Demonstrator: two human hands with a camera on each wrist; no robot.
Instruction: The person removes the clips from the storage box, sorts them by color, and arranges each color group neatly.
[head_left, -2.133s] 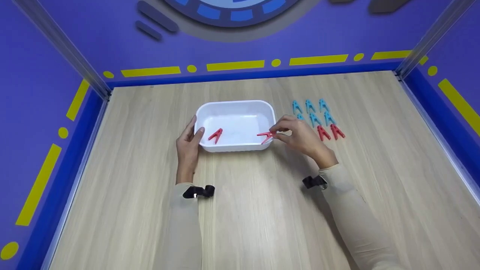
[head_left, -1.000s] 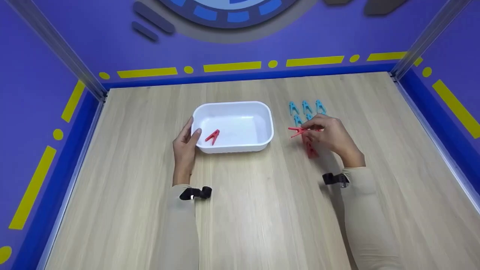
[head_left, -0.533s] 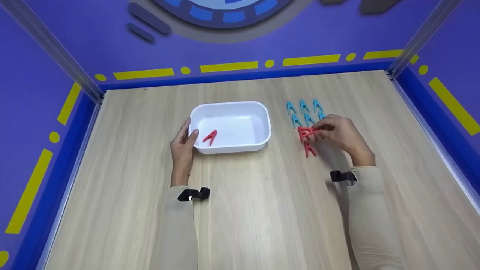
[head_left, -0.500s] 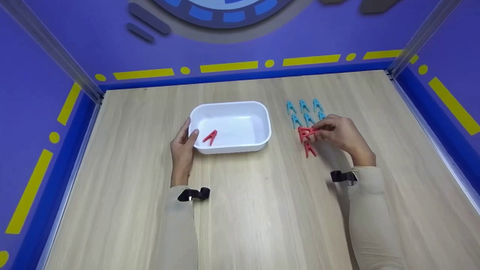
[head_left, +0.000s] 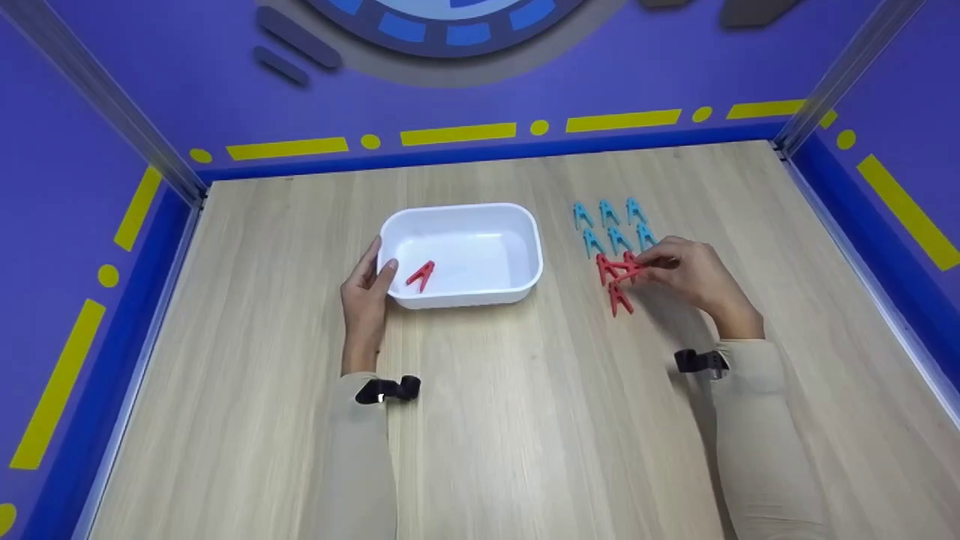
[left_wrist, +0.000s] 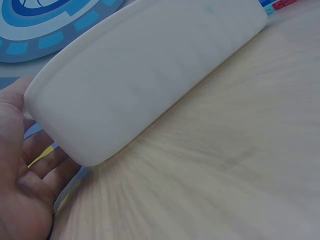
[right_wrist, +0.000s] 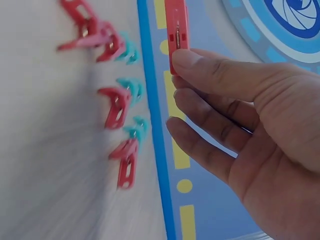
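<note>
A white tub (head_left: 480,217) stands mid-table. My left hand (head_left: 379,264) holds its left end, thumb on the rim; in the left wrist view the palm (left_wrist: 22,195) lies against the tub wall (left_wrist: 150,70). One red clothespin (head_left: 421,274) sits at the tub's front left. My right hand (head_left: 651,262) pinches another red clothespin (head_left: 627,269) (right_wrist: 176,25) by its tail, low over the red pegs (head_left: 618,298) (right_wrist: 119,107) lying on the table right of the tub.
Several blue clothespins (head_left: 611,225) lie in two rows just behind the red ones, with blue pegs (right_wrist: 131,87) showing past the red in the right wrist view. Blue and purple walls (head_left: 480,82) close the wooden table (head_left: 525,420) on three sides.
My right hand pulled a red clothespin off the tub's right rim, carried it right and brought it down over the red pegs. The left hand stayed on the tub.
</note>
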